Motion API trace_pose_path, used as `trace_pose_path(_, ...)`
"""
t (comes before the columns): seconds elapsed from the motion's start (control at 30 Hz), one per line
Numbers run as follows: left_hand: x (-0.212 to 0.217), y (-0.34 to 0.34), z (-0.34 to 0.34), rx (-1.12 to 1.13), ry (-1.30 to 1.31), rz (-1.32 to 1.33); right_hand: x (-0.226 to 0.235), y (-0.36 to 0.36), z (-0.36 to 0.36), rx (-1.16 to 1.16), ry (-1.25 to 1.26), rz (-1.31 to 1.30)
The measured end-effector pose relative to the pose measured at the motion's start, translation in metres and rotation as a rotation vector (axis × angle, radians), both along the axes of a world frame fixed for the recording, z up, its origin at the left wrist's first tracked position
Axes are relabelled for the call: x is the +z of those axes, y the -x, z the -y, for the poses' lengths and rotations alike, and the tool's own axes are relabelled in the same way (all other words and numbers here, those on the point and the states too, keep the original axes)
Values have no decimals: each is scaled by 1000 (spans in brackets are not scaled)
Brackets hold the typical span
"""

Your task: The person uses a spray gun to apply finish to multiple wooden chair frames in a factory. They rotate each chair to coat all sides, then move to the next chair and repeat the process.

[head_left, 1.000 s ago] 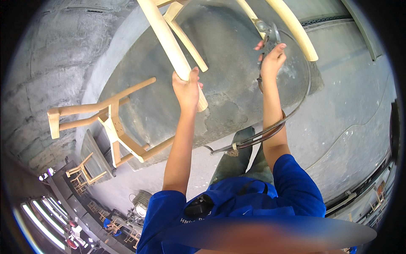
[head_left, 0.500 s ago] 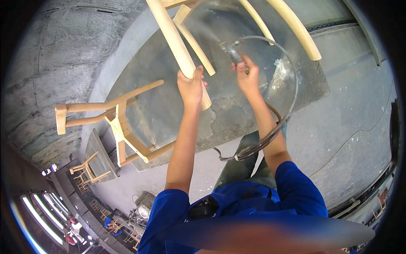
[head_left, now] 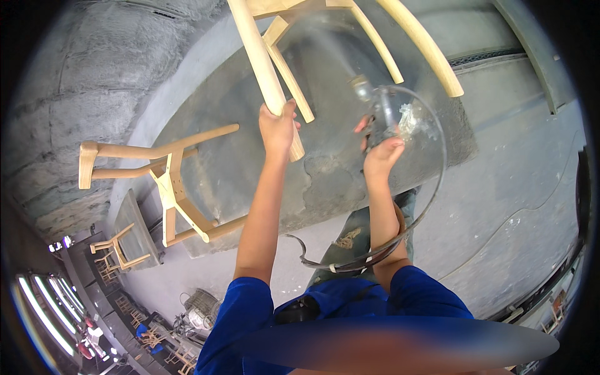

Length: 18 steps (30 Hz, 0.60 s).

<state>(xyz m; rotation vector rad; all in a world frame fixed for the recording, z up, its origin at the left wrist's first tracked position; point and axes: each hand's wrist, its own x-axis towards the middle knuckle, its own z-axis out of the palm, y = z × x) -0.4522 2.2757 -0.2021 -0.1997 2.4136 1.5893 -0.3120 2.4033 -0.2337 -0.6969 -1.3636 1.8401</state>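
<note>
My left hand [head_left: 277, 132] is wrapped round the lower part of a pale wooden chair leg [head_left: 257, 59]. The leg belongs to a chair frame [head_left: 275, 7] tilted at the top of the view and partly cut off by its edge. In my right hand [head_left: 382, 159] is a metal spray gun [head_left: 381, 109], blurred by motion. A pale mist streams from its nozzle up toward the chair frame. A grey hose [head_left: 442, 153] runs from the gun in a loop down past my right forearm. Left of my left hand, another wooden chair frame [head_left: 169, 184] lies on its side.
Beneath the chairs is a grey slab-like surface [head_left: 334, 187] with a front edge near my legs. A rough grey wall [head_left: 94, 81] stands at left. Farther back are more chair frames [head_left: 119, 247], a basket-like container [head_left: 201, 309] and light tubes [head_left: 47, 315]. A thin cable [head_left: 484, 250] crosses the floor at right.
My right hand and the spray gun have moved nearer to me and slightly right, with the wrist turned. The hose loop has shifted. My left hand keeps its hold on the chair leg.
</note>
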Motion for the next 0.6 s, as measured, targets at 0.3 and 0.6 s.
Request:
trace_pose_path(0.3, -10, -45, 11, 14, -42, -90, 68, -10, -31, 320, 38, -132)
trace_pose_path(0.6, -48, -115, 27, 44, -6, -117, 158, -71, -63, -13, -464, 52)
